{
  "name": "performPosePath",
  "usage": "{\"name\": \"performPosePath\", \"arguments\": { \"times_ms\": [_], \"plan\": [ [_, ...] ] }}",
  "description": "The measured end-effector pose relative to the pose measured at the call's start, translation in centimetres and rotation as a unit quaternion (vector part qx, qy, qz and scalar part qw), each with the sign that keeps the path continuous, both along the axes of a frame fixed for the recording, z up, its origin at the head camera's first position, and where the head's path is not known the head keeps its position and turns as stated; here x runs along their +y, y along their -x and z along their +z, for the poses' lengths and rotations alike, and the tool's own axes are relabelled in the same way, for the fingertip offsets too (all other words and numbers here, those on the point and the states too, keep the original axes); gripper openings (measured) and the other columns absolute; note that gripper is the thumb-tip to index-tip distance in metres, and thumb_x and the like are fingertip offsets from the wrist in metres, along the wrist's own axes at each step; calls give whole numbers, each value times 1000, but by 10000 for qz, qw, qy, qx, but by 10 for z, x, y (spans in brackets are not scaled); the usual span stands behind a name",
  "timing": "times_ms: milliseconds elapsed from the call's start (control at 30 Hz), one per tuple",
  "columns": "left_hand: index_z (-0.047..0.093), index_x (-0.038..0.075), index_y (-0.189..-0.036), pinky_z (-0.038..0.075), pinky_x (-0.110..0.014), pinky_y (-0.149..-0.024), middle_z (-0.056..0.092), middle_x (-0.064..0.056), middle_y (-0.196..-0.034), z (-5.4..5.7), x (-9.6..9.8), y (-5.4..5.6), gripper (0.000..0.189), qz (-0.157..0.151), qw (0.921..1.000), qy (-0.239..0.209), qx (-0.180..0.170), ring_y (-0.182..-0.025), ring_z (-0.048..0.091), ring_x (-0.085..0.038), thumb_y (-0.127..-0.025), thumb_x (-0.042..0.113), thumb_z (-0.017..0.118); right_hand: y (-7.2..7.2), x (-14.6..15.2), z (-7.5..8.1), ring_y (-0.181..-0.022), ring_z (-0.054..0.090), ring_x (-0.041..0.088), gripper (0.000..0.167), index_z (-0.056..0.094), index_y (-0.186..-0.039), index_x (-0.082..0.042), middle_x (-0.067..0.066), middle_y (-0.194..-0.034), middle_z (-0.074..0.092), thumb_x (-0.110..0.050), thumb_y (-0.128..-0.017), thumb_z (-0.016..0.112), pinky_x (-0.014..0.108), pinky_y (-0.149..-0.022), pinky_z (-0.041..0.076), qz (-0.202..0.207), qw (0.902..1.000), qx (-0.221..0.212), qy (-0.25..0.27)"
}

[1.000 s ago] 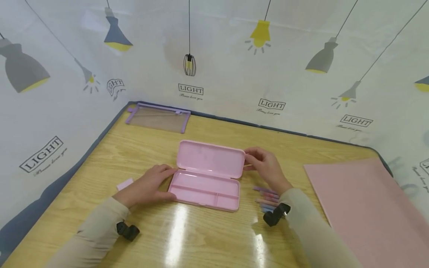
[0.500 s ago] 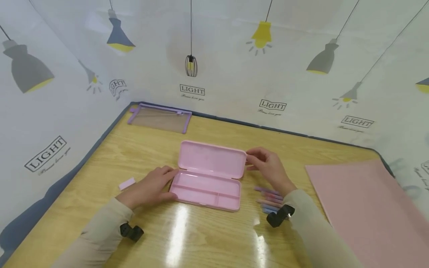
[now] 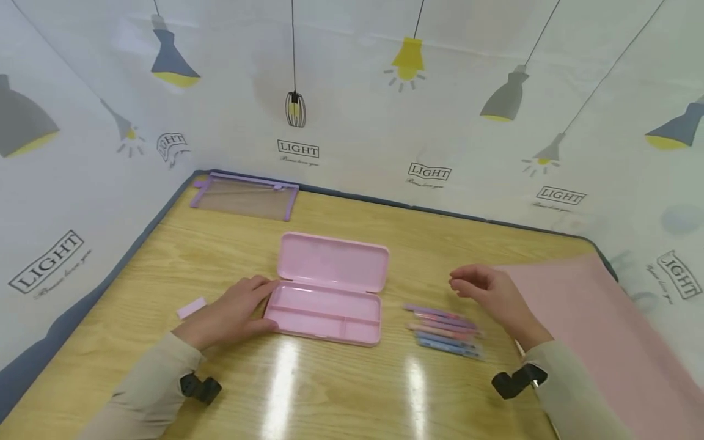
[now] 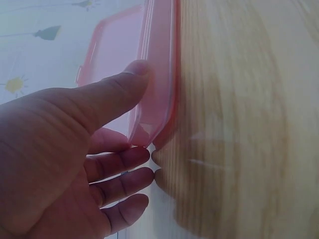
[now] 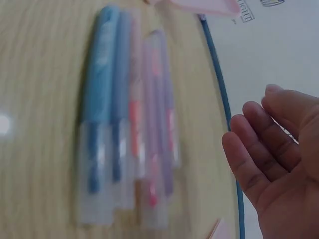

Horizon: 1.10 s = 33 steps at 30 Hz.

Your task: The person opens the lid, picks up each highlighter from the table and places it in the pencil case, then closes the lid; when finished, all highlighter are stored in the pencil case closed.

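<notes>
A pink pencil case (image 3: 324, 311) lies on the table with its lid (image 3: 333, 263) tipped back, showing a divided inside. At its left end my left hand (image 3: 233, 311) holds the corner; in the left wrist view the thumb (image 4: 117, 94) lies along the case wall and the fingers reach round the end. My right hand (image 3: 495, 296) hovers over the table to the right, fingers loosely bent and nothing in them. Just below and left of it lies a row of several capped pens (image 3: 445, 330), blue, pink and purple, blurred in the right wrist view.
A small pale pink block (image 3: 191, 308) lies beside the left wrist. Toward the back left rests a clear zip pouch (image 3: 244, 198) with purple edging. A large pink sheet (image 3: 594, 318) covers the right side of the table. Printed cloth walls (image 3: 352, 91) stand along the edges.
My right hand has left the lid's right edge and moved right, past the pens, which now show fully. The left hand stays at the case. The head view has shifted slightly.
</notes>
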<state>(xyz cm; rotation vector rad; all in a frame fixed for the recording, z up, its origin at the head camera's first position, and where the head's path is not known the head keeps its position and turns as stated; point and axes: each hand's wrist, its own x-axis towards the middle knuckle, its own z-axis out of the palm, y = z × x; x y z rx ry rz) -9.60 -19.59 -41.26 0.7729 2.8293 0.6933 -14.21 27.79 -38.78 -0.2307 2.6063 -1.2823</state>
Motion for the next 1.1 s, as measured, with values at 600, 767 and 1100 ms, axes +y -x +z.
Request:
{"name": "performPosePath", "arguments": {
  "times_ms": [600, 767, 1100],
  "plan": [
    [44, -3, -144, 47, -52, -98, 56, -17, -129, 1, -3, -1, 74, -115, 9998, -53, 174, -116, 53, -34, -88, 35, 73, -13, 3, -31, -95, 63, 14, 12, 74, -104, -18, 3, -111, 70, -21, -94, 68, 28, -80, 53, 569, 9905, 274, -1224],
    [44, -3, -144, 47, -52, -98, 56, -17, -129, 1, -3, -2, 73, -128, 9997, -80, 167, -116, 54, -35, -88, 35, 73, -11, 2, -31, -96, 64, 15, 12, 75, -103, -18, 2, -108, 70, -22, -94, 67, 29, -81, 53, 732, 9887, 368, -1254],
    [43, -1, -146, 46, -51, -101, 54, -18, -133, 2, -2, -1, 73, -66, 10000, -18, 54, -120, 53, -35, -88, 33, 73, -11, 4, -29, -84, 61, 11, 14, 74, -102, -23, -4, -100, 70, -32, -94, 68, 26, -71, 50, 620, 9874, 515, -1365]
  ]
}}
